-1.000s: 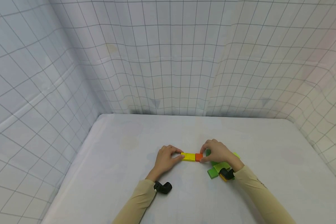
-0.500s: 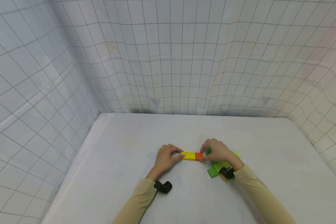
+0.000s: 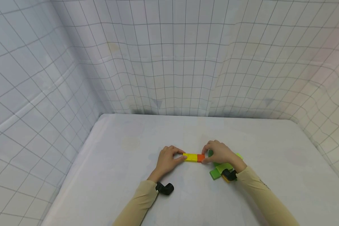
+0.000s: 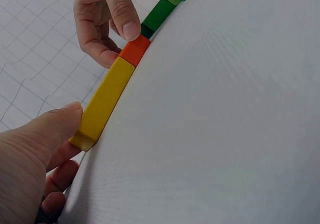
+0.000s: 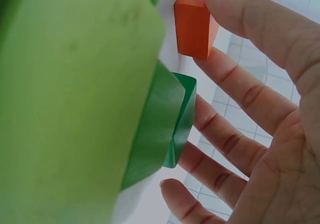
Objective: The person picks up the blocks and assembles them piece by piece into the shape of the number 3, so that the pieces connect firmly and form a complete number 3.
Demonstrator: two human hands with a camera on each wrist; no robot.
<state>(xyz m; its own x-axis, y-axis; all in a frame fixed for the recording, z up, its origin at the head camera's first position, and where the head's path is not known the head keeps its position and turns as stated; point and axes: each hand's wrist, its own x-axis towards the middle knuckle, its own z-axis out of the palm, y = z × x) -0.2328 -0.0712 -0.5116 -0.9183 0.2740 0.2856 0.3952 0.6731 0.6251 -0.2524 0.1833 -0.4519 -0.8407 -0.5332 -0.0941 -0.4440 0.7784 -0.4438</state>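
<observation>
A yellow block [image 3: 190,157] and a shorter orange block [image 3: 201,158] lie end to end in one row on the white table, touching. My left hand [image 3: 166,160] pinches the yellow block's left end between thumb and fingers. At the other end, my right hand [image 3: 218,152] holds the orange block [image 5: 193,28] between thumb and index finger, its other fingers spread. The left wrist view shows the yellow block [image 4: 105,101] flush against the orange block [image 4: 135,51]. Close by the right fingers stands a dark green block [image 5: 160,119].
Under and beside my right wrist lies a pile of blocks: a green block [image 3: 214,173], a light green block [image 3: 224,168] and a yellow-orange block [image 3: 225,179], partly hidden by the wrist camera. White gridded curtains [image 3: 183,62] enclose the table [image 3: 124,175] at the back and sides.
</observation>
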